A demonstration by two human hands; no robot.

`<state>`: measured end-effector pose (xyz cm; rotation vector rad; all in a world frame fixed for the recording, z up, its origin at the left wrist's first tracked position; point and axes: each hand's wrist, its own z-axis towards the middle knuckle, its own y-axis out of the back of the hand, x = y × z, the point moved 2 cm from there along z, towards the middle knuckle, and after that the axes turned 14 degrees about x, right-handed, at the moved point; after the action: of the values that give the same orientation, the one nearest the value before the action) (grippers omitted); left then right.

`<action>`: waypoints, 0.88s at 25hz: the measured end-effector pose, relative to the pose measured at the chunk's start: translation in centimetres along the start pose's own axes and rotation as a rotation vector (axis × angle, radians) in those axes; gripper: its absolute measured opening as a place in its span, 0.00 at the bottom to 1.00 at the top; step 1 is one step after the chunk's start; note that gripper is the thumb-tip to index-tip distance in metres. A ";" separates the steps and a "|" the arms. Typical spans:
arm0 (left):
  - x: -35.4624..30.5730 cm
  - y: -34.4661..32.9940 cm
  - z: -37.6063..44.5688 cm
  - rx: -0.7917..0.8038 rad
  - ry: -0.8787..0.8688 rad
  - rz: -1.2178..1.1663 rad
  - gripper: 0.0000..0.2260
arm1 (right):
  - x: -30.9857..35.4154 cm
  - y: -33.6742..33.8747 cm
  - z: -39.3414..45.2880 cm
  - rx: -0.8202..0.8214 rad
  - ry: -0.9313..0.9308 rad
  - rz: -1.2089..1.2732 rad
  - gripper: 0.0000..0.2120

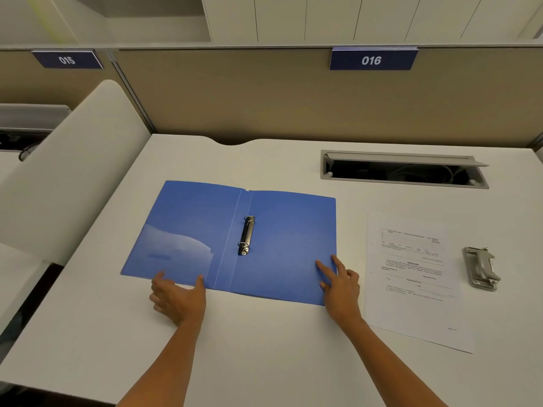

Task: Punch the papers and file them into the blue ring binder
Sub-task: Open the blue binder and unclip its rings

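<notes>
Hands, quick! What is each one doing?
Left hand: open, fingers at the blue ring binder front edge.
Right hand: open, fingers resting flat on binder.

White desk (264,348), beige partition (235,98) with numbered signs (372,59), open cable tray (404,169)

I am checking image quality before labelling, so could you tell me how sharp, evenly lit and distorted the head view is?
Head view: soft, even lighting; a pale sheen on the blue ring binder pocket; wide-angle bending of the partition top; print on the papers too soft to read; hole punch and both hands reasonably sharp.
</notes>
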<state>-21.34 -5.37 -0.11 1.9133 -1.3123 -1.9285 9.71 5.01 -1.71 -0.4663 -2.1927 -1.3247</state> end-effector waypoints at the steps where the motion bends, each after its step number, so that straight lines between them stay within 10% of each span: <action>1: -0.1 -0.1 0.4 0.054 -0.099 0.059 0.33 | 0.2 0.2 0.1 0.009 -0.002 -0.071 0.24; 8: -3.3 -5.3 3.4 0.794 -0.614 0.253 0.27 | 4.6 -0.3 1.6 0.197 0.090 -0.216 0.32; 22: -5.4 -7.0 3.6 0.540 -0.520 0.354 0.18 | 15.9 -5.2 7.2 0.163 0.352 0.110 0.11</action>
<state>-20.08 4.08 -1.13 1.2162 -2.3302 -2.0932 -7.68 9.28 1.42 -0.2642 -1.9328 -1.0677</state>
